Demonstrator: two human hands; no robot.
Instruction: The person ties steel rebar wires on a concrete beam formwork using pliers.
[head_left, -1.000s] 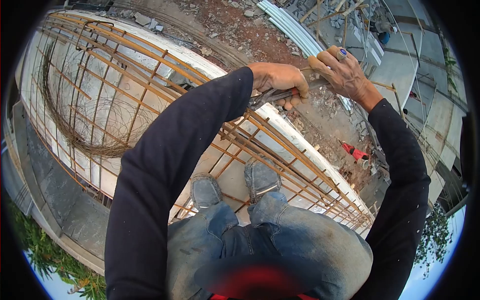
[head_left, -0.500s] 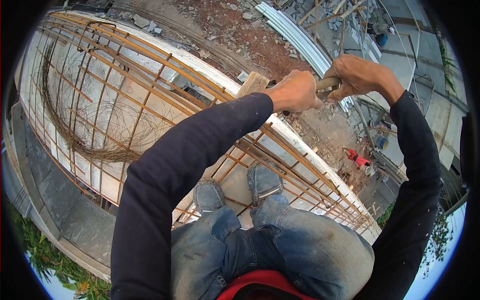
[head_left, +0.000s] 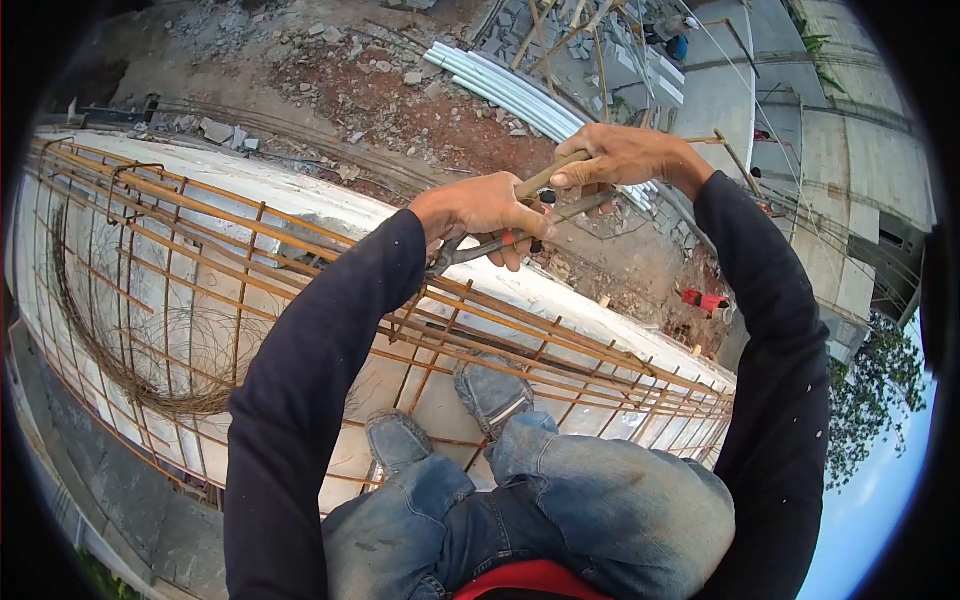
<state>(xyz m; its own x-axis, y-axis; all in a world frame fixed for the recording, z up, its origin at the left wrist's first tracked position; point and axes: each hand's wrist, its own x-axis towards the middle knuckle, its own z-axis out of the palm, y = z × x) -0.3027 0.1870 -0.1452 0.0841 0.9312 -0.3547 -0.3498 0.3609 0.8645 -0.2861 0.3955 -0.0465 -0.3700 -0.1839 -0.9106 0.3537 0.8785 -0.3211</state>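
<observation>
Upper centre | pincers [head_left: 470,250] being clamped in left hand [head_left: 480,208] grip | stick [head_left: 545,180] being clasped by right hand [head_left: 625,155] | rebar cage [head_left: 250,250] tie judged underway; tool alignment needed

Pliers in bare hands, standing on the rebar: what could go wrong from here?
1. The shoes stand on the thin rebar grid, with the rubble ground far below beyond the edge: a slip could become a fall.
2. The left hand holds the pliers and the right hand a tan stick, close together and bare: a pinch is possible.
</observation>
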